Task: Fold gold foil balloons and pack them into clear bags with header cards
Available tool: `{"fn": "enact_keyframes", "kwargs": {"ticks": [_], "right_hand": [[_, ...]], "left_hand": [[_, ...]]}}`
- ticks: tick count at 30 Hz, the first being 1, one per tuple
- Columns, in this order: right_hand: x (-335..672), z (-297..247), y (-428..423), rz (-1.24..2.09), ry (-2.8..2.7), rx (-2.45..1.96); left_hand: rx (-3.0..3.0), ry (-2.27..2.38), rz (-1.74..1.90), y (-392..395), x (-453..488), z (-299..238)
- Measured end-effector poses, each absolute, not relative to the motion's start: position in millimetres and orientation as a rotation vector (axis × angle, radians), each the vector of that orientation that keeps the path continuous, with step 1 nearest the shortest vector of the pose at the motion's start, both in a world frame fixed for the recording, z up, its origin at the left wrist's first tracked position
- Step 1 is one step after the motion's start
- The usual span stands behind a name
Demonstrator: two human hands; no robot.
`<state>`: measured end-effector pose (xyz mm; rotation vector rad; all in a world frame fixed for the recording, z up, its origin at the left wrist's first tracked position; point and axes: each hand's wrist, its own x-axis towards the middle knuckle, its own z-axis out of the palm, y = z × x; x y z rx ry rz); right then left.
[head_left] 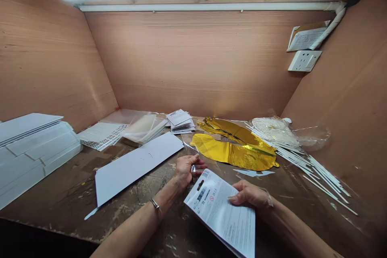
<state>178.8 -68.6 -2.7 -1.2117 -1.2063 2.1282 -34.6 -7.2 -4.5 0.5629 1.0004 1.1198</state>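
Observation:
My right hand grips a white printed packaging card by its right edge, thumb on the printed face. The card is tilted, with a dark hang hole near its upper left corner and more layers visible beneath. Just beyond that corner, my left hand is closed in a pinch on a piece of clear plastic film; the film's full shape is hard to see. Flat yellow-gold foil balloons lie behind my hands. To the left of my left hand rests a long white card sheet.
White folded cardboard is stacked at far left. Printed sheets, clear plastic sleeves and a stack of small printed cards lie toward the back. White sticks spread at right. Wooden walls enclose the table.

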Motion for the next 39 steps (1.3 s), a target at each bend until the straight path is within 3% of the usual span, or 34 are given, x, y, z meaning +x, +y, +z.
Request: {"fn": "enact_keyframes", "kwargs": {"ticks": [15, 39], "right_hand": [[174.3, -15.2, -46.5, 1.782, -1.191, -1.235], [154.7, -11.2, -61.9, 1.589, -1.028, -1.147]], "left_hand": [[0.594, 1.016, 1.212, -27.9, -57.0, -4.1], [0.637, 1.004, 1.446, -45.8, -38.5, -10.9]]}}
